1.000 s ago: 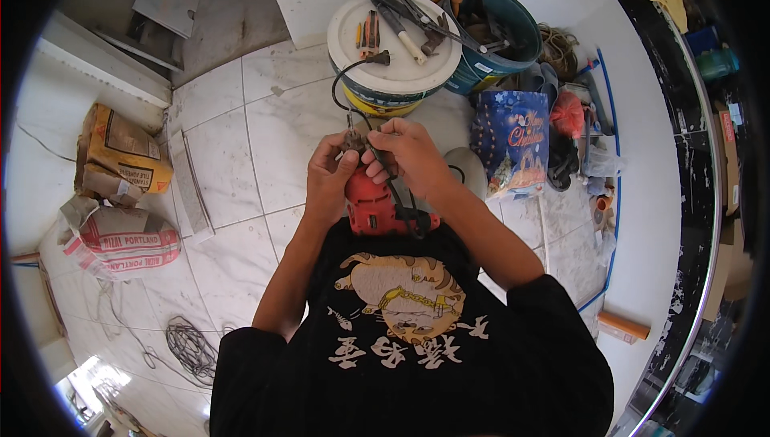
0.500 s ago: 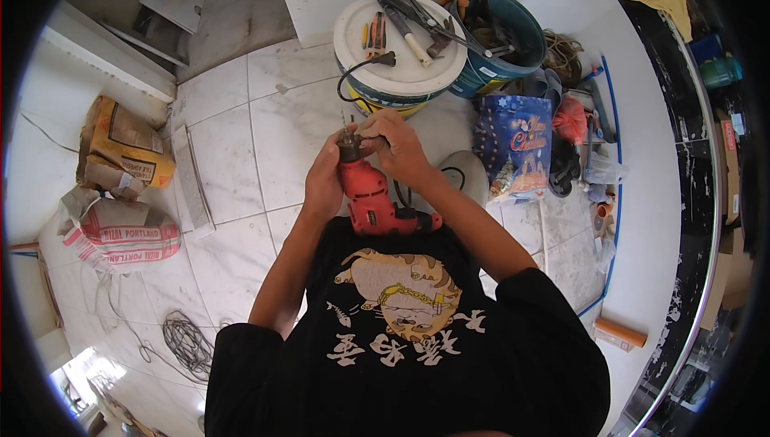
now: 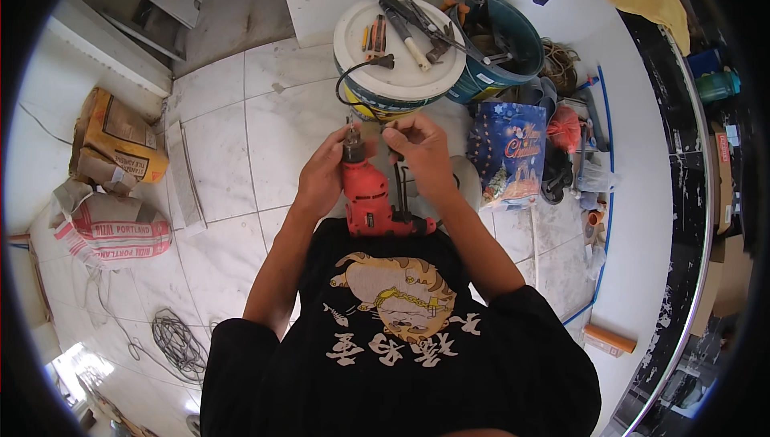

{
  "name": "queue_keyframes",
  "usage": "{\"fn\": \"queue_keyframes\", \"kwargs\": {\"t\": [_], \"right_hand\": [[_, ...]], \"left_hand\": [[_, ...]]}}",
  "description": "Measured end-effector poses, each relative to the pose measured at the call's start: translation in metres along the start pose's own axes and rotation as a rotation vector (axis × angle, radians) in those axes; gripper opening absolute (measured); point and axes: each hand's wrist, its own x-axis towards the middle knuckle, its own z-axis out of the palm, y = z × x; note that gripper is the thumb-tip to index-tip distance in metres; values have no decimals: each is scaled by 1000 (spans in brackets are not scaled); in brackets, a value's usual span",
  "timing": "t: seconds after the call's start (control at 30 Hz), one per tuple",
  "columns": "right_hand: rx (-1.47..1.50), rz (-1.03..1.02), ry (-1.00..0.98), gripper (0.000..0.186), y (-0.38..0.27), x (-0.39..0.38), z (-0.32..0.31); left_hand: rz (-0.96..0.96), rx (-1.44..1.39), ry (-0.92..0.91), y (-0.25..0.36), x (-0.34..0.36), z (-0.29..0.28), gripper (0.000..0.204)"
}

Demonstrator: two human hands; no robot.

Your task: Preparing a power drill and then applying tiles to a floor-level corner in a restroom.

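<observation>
Red drill (image 3: 367, 196): rear at black shirt (image 3: 321, 405), nose outward; presumably braced there.
Left hand (image 3: 322, 174): clamped on chuck (image 3: 353, 148), likely steadying it.
Right hand (image 3: 420, 148): fingertips together beside chuck; can't tell what's pinched.

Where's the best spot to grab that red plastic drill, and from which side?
I'd probably grip the red plastic drill by its red-and-black handle, coming from the person's right: it sticks out that way, while the left hand is at the dark, round metal chuck.
</observation>
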Motion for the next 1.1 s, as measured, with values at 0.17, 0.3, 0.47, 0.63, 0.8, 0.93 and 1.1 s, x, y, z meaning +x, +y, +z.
{"fn": "queue_keyframes", "kwargs": {"t": [0.17,0.3,0.47,0.63,0.8,0.93,1.1], "right_hand": [[83,136,-11,12,-2,-9,5],[133,151,-34,16,4,-8,8],[148,175,162,15,40,12,14],[-173,383,-265,14,70,37,7],[-64,369,-354,15,100,35,5],[-127,370,-401,19,105,31,-3],[-234,314,-454,21,126,32,-1]], "left_hand": [[149,430,91,-15,-4,0,61],[113,18,98,-9,1,0,65],[144,254,110,-11,3,10,62],[199,235,134,-9,10,13,49],[216,408,192,2,23,26,40],[416,722,294,31,72,35,36],[497,1369,287,68,198,-25,34]]}}
